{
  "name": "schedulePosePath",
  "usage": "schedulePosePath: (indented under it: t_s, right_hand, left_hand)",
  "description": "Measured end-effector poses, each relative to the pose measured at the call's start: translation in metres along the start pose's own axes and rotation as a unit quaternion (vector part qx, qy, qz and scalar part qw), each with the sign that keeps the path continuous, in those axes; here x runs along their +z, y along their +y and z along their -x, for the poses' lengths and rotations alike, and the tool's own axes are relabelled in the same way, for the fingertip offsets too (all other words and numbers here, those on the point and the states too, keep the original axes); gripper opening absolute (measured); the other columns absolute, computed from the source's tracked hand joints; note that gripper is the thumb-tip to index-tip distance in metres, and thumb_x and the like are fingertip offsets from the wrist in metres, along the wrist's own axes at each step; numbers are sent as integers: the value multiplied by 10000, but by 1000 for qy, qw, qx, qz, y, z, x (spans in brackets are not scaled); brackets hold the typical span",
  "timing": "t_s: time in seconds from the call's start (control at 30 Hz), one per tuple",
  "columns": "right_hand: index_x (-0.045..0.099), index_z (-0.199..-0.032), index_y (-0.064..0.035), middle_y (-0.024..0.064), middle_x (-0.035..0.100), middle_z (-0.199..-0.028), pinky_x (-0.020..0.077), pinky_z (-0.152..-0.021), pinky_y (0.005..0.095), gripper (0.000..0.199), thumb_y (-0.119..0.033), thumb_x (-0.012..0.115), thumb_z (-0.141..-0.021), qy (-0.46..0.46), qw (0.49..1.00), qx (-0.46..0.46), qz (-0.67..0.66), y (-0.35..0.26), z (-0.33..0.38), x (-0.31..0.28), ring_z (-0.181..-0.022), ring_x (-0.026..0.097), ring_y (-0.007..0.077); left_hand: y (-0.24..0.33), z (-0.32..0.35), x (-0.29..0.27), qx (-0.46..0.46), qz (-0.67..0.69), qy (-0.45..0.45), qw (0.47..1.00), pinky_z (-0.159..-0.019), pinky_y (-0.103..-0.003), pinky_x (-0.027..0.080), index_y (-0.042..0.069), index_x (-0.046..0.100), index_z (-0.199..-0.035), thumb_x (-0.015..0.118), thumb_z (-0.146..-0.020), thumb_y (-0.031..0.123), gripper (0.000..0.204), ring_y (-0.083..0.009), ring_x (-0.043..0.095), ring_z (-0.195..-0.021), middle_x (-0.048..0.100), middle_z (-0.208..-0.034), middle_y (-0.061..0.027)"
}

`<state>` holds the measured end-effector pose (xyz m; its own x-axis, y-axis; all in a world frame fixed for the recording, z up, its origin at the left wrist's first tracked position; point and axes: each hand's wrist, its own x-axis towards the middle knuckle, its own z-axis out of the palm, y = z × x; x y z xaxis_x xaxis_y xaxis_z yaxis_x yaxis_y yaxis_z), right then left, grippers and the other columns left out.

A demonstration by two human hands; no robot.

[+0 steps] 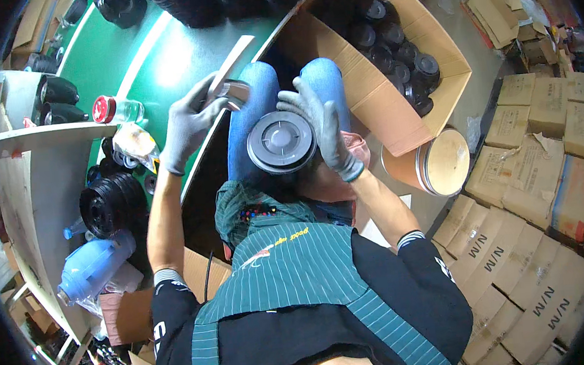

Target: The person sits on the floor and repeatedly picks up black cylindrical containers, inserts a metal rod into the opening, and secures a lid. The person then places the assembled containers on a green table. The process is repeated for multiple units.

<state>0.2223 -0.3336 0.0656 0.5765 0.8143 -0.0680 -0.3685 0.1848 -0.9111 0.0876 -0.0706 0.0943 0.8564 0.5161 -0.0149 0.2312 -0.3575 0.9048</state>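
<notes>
My left hand, in a grey glove, is closed on a shiny roll over the edge of the green table. A long pale strip sticks up from the same grip; whether it belongs to the roll I cannot tell. On my lap, between my thighs, sits a round dark grey part with concentric rings, its ringed face up. Beside its right edge is my right hand, also gloved, with fingers stretched out and nothing held. Whether it touches the part is unclear.
To the right, an open carton holds several dark round parts, with a brown drum below it. Stacked cartons fill the far right. On the green table stand a red-lidded jar and black parts.
</notes>
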Motion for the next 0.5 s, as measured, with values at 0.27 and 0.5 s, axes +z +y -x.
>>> schedulePosePath:
  t_s: [0.27,0.5]
  right_hand:
    - [409,-1641,-34,233,651,-1444,573,-1111,470,768,-585,496,-1112,70,977,75,-186,-18,-37,-17,-1287,687,331]
    - [401,-1615,41,150,660,-1437,573,-1099,356,807,-540,582,-1086,-230,943,206,-127,-2,-104,-3,-1251,691,236]
  left_hand:
    - [122,30,37,81,-236,-186,950,-904,-475,596,11,644,-1421,741,-961,242,524,-415,756,-1015,752,-1090,-256]
    - [156,77,112,190,-318,-55,927,-1296,-693,115,-36,371,-1648,796,-878,541,1052,-455,221,-1634,322,-1712,-260]
